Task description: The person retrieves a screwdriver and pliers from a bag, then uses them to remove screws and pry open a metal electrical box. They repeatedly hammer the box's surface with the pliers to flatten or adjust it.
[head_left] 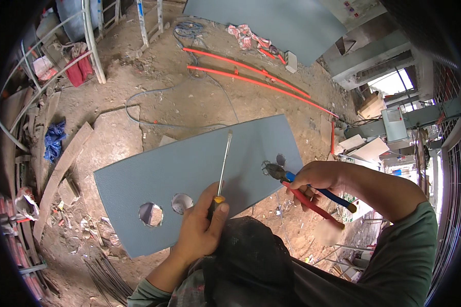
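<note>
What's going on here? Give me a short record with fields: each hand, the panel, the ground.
left hand: grips a screwdriver, its shaft lying across the panel
right hand: holds pliers with red and blue handles, the jaws at a ragged hole
panel: grey-blue sheet with two round holes
ground: bare dirt with orange pipes and a grey cable

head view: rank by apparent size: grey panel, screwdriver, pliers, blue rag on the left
1. Grey panel, by far the largest.
2. Screwdriver in the left hand.
3. Pliers in the right hand, close to the screwdriver in length; both partly hidden by hands, so unsure.
4. Blue rag, though farther from the camera.
</note>
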The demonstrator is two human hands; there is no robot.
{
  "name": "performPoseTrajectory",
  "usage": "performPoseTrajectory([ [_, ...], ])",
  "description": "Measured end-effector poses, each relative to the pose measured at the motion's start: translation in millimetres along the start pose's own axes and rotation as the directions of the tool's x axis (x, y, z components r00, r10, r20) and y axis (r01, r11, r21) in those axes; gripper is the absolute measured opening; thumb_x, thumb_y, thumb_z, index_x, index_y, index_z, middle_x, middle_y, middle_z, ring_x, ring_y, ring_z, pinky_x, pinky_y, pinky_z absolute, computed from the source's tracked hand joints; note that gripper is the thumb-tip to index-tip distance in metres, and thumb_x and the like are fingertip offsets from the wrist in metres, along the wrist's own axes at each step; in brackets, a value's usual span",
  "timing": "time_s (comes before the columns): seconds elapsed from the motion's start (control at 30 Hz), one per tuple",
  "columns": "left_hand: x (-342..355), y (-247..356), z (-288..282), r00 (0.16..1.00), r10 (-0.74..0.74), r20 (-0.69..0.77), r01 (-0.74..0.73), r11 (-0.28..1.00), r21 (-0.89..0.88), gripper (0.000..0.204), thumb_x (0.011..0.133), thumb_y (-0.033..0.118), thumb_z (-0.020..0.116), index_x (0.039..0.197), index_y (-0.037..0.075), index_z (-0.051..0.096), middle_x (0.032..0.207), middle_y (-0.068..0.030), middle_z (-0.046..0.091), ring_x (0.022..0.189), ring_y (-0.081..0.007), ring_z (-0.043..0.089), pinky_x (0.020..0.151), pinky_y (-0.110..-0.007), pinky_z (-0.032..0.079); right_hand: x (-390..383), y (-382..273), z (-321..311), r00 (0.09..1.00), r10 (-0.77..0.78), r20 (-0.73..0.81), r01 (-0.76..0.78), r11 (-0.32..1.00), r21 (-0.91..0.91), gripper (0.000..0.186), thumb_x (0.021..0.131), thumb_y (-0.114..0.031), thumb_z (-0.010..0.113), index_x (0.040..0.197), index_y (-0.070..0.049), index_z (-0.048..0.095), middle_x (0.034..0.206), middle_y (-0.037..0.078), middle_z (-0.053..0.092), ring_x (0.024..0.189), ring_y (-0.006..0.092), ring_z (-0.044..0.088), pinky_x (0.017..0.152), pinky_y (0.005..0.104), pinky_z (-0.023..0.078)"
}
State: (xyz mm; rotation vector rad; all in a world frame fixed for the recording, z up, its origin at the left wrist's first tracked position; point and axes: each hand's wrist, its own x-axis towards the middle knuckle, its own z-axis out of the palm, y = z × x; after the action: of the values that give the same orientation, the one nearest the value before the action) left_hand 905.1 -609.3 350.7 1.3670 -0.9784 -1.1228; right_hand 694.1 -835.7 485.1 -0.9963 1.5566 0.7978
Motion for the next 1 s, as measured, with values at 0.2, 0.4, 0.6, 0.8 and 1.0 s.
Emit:
performPoseTrajectory([
  [0.2,4,0,-2,1.000,-0.003,0.003,0.003,1.000,-0.011,0.049,0.107,0.023,0.061,0.149,0.002,0.050,0.093,-0.0135,0.071,0.076,-0.0227,0.069,0.076,-0.034,0.054,29,44,23,0.986,-0.134,-0.096,0.145,0.983,0.110,0.041,0.105,-0.037,0.067,0.115,0.002,0.069,0.085,0.009,0.066,0.073,0.0231,0.069,0.071,0.0377,0.057],
  [0.4,14,1,-1,1.000,-0.003,0.008,0.004,0.999,-0.047,0.047,0.107,0.021,0.061,0.149,0.001,0.052,0.086,-0.0095,0.068,0.073,-0.0161,0.064,0.072,-0.031,0.052,56,75,43,0.906,-0.406,-0.121,0.422,0.893,0.155,0.033,0.105,-0.037,0.063,0.093,-0.006,0.062,0.076,0.007,0.065,0.070,0.0176,0.066,0.066,0.0358,0.052],
  [0.6,13,11,7,0.989,-0.121,0.088,0.134,0.980,-0.150,0.044,0.112,0.017,0.055,0.151,-0.002,0.050,0.084,0.0023,0.057,0.070,-0.0040,0.051,0.063,-0.021,0.041,49,86,41,0.899,-0.429,-0.084,0.430,0.833,0.349,0.028,0.103,-0.031,0.066,0.106,-0.003,0.064,0.083,0.007,0.068,0.073,0.0179,0.067,0.076,0.0367,0.053],
  [0.8,7,-4,17,0.988,-0.114,0.101,0.132,0.971,-0.197,0.045,0.112,0.018,0.054,0.152,-0.001,0.049,0.083,0.0005,0.059,0.063,-0.0060,0.054,0.056,-0.023,0.044,57,148,52,0.810,-0.576,-0.110,0.545,0.669,0.506,0.044,0.095,-0.010,0.066,0.136,0.004,0.062,0.097,0.011,0.068,0.081,0.0217,0.068,0.074,0.0329,0.055],
  [1.0,0,18,34,0.993,-0.116,-0.024,0.115,0.993,-0.040,0.039,0.110,0.021,0.055,0.141,-0.004,0.055,0.076,-0.0056,0.064,0.053,-0.0116,0.060,0.047,-0.027,0.047,64,221,75,0.764,-0.625,-0.161,0.509,0.430,0.745,0.050,0.091,-0.004,0.065,0.139,0.009,0.057,0.096,0.012,0.066,0.079,0.0227,0.068,0.070,0.0335,0.055],
])
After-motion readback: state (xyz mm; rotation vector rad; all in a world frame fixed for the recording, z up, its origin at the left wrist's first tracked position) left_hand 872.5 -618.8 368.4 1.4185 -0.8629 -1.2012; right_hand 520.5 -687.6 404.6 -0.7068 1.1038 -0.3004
